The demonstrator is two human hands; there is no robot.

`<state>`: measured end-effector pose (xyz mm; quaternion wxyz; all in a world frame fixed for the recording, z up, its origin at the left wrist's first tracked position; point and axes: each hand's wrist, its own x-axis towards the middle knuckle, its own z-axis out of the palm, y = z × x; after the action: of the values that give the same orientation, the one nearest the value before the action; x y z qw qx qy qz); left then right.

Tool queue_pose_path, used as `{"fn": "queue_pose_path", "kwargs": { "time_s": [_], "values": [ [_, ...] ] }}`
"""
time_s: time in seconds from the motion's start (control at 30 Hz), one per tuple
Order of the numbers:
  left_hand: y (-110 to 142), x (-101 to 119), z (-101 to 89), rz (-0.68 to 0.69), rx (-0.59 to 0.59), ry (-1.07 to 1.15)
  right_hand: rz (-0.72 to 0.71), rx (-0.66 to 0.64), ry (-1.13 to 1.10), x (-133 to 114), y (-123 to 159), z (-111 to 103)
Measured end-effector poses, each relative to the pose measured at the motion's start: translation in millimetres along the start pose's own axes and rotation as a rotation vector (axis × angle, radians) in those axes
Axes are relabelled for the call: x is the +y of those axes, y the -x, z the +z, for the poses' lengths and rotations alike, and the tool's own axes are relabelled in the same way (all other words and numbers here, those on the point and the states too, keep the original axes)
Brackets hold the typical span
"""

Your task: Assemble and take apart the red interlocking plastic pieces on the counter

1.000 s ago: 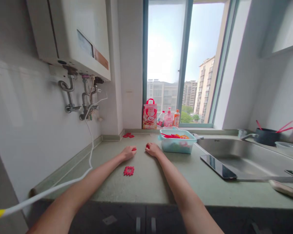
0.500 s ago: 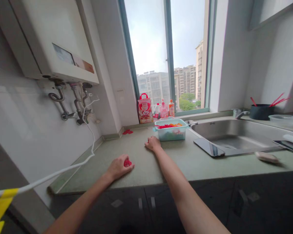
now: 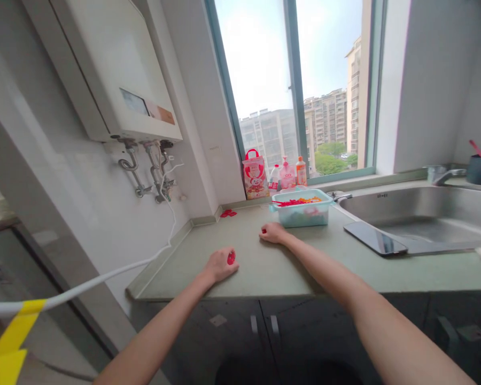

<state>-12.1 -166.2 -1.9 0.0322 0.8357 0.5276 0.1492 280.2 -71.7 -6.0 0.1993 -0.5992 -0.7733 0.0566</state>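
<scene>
My left hand (image 3: pixel 220 266) rests near the counter's front edge, fingers curled around a small red piece (image 3: pixel 231 258), most of which is hidden. My right hand (image 3: pixel 272 233) lies on the green-grey countertop (image 3: pixel 248 278) just in front of a clear plastic tub (image 3: pixel 302 216) holding red and orange bits. A speck of red (image 3: pixel 263 230) shows at its fingertips, too small to identify. Further back, near the wall, lie some flat red pieces (image 3: pixel 227 213).
A stainless steel sink (image 3: pixel 420 211) and a black phone (image 3: pixel 374 238) on its edge lie to the right. Bottles and a red-and-white bag (image 3: pixel 255 175) stand on the windowsill. A white cable (image 3: pixel 104 275) runs down the left wall under a wall-mounted water heater (image 3: pixel 120 91).
The red lattice piece seen on the counter a second ago no longer lies there, and a red piece now shows in my left hand. The view has swung, and my right hand stays by the tub.
</scene>
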Motion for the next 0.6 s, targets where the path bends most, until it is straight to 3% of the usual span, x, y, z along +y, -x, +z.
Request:
{"fn": "queue_pose_path", "kwargs": {
  "time_s": [0.17, 0.3, 0.43, 0.6],
  "values": [
    [-11.7, -10.8, 7.6, -0.023, 0.014, -0.03, -0.082, -0.012, -0.021, 32.0, 32.7, -11.9],
    [-44.5, -13.2, 18.2, -0.071, 0.049, -0.077, -0.096, -0.054, -0.055, 41.3, 45.9, -21.3],
    [-106.5, -2.2, 34.7, -0.101, 0.07, -0.119, -0.125, -0.115, -0.094, 40.2, 48.0, -34.0],
    [-206.4, 22.4, 57.4, -0.109, 0.079, -0.122, -0.116, -0.104, -0.068, 43.1, 49.0, -52.9]
  ]
}}
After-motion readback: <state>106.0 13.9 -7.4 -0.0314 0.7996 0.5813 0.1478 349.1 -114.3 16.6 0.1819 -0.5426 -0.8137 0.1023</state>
